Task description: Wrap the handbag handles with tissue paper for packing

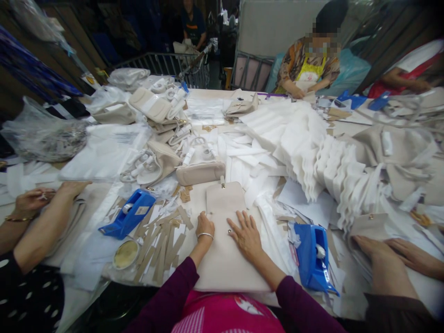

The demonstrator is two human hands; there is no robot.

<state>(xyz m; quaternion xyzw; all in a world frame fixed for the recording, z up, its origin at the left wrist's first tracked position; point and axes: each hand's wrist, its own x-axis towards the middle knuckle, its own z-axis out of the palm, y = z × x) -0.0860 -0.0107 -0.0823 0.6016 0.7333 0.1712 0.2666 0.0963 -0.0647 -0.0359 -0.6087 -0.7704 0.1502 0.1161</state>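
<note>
A beige bag [229, 263] lies flat on the table in front of me, its flap [225, 196] folded up away from me with a small metal clasp at its far edge. My left hand [205, 227], with a bracelet at the wrist, rests at the bag's left edge near the flap's fold; its fingers are curled, and what they may hold is hidden. Flat on the bag's right half lies my right hand [248, 236], fingers spread, beside a small metal stud [229, 231].
Blue tape dispensers stand left [130, 215] and right [312, 259]. Cardboard strips [164, 249] and a round tin [126, 254] are at the left. Beyond lie beige bags [201, 172] and stacked white foam sheets [298, 143]. Other people's hands work at the left [34, 201] and right [398, 252].
</note>
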